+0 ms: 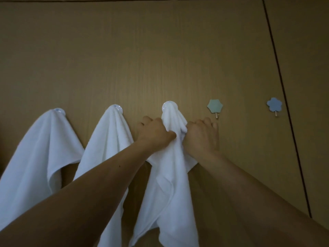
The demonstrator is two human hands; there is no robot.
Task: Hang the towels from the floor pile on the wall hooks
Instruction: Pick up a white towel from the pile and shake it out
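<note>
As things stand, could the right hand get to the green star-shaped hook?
Probably yes. The green star-shaped hook hangs bare just up and right of the right hand, with nothing between them. That hand grips the third towel, so it must let go first.

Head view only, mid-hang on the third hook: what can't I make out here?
- Floor pile: outside the frame, head view; towels left unknown.
- Hook prong under the third towel: cloth covers it; only the white base shows.
- Fingertips of left hand and right hand: hidden behind knuckles and cloth.
- Third towel's hem: cut off by the bottom edge.
</note>
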